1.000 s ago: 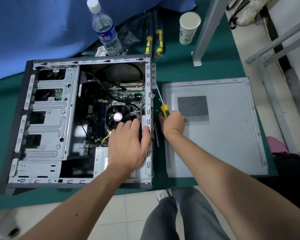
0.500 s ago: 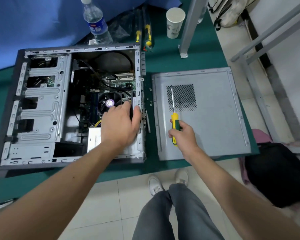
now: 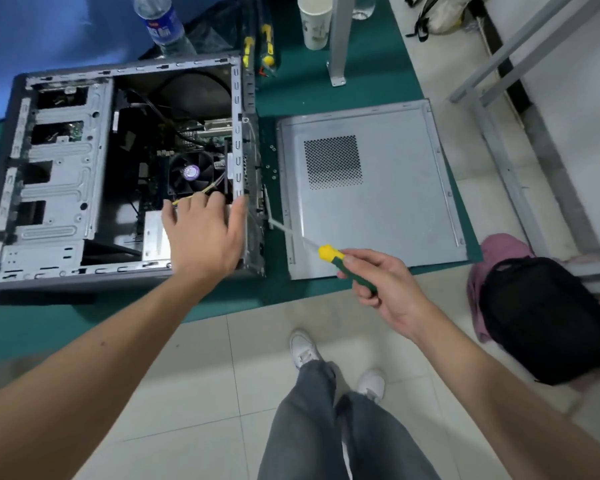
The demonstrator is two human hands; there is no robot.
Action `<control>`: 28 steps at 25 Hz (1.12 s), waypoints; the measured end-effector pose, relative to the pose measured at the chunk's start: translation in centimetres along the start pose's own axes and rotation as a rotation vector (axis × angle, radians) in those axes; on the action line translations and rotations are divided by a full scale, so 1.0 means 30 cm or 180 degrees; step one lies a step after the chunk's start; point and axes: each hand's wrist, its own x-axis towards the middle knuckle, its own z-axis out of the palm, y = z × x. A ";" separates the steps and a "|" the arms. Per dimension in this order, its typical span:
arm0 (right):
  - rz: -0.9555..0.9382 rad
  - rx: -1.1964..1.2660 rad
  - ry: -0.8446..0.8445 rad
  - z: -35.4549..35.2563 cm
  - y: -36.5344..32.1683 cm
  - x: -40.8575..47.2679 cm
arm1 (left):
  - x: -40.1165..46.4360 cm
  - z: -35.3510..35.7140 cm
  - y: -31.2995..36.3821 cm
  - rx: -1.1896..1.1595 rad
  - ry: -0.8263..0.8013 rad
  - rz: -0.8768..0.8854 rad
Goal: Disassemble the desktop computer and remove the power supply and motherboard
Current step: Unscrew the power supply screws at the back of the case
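Head view shows me the open computer case (image 3: 118, 174) lying on its side on a green mat (image 3: 361, 74). My left hand (image 3: 205, 233) rests inside the case at its near right corner, fingers spread fairly wide and mostly straight, over the silver power supply (image 3: 153, 237); the thumb lies against the case's right wall. Just beyond the fingertips sits the black fan (image 3: 191, 174), on the motherboard (image 3: 201, 136). My right hand (image 3: 385, 289) is curled around the green handle of a screwdriver (image 3: 329, 254), near and to the right of the case; its blurred shaft points toward the case's right wall. The removed side panel (image 3: 395, 202) lies flat just right of the case. Beyond the case stand a water bottle (image 3: 160, 26) and a paper cup (image 3: 314, 22). Pale floor tiles (image 3: 205, 375) run below the mat's near edge, and a black backpack (image 3: 541, 317) sits far right of the case.
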 end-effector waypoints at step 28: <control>-0.0068 -0.0580 -0.0374 -0.043 -0.035 0.022 | 0.018 0.016 0.006 0.0018 0.0095 -0.0021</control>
